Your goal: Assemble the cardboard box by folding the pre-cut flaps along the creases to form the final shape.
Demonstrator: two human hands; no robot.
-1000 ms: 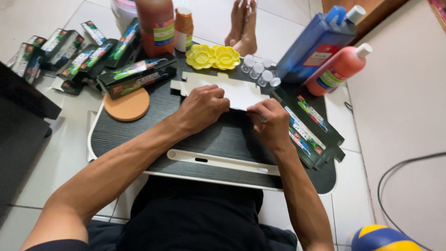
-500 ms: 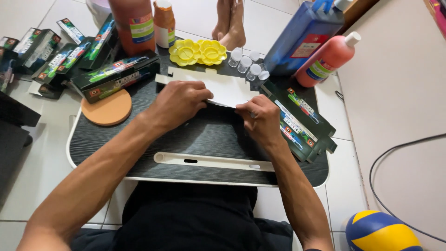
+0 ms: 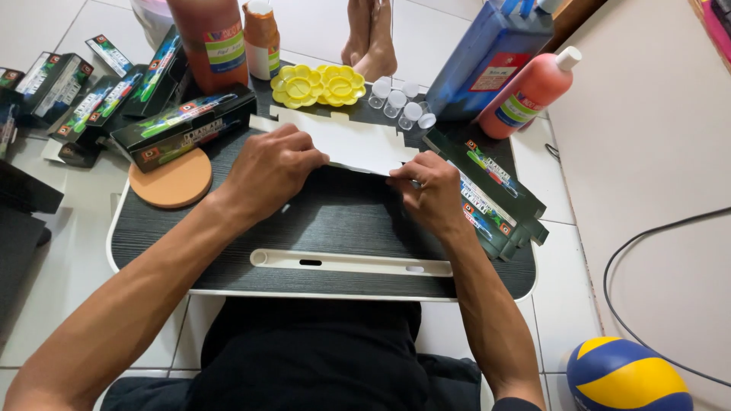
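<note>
A flat, unfolded white cardboard box blank (image 3: 358, 143) lies on a dark wood-grain lap table (image 3: 335, 221). My left hand (image 3: 270, 169) presses down on its left part, fingers curled over the near edge. On the blank's near right corner my right hand (image 3: 430, 190) pinches the edge. Flattened dark green printed boxes (image 3: 487, 190) lie just right of that hand.
A folded dark green box (image 3: 183, 125) and a round orange coaster (image 3: 171, 181) sit left on the table. Yellow flower-shaped palettes (image 3: 320, 84), small clear cups (image 3: 400, 103), and orange (image 3: 213, 38), blue (image 3: 487, 61) and coral (image 3: 529, 91) bottles stand at the back. More boxes (image 3: 68, 99) lie on the floor left; a ball (image 3: 628, 377) at lower right.
The view has shifted, so the table sits lower and more centred. Both hands stay on the white blank, and my right hand has closed tighter on its near right edge.
</note>
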